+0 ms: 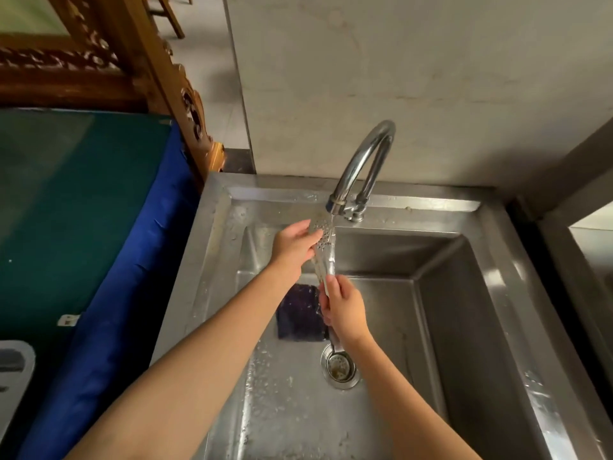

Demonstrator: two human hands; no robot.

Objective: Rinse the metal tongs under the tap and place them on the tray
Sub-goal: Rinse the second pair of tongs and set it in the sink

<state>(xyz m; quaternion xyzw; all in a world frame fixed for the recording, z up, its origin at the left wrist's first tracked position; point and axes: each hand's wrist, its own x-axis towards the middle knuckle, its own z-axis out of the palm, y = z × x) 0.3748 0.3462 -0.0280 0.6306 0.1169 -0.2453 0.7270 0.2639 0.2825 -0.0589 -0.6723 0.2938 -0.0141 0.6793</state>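
While tap water runs over the metal tongs at 12 o'clock above the sink, my right hand grips the handle and my left hand pinches the perforated head. Step: rinsing. Next move: carry them to the tray, apparently at 8 o'clock.

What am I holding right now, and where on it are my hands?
You hold the metal tongs: the right hand grips the handle end, the left hand pinches the perforated head under the tap.

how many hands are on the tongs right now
2. The left hand pinches the perforated head of the tongs under the tap; the right hand grips their handle end lower down.
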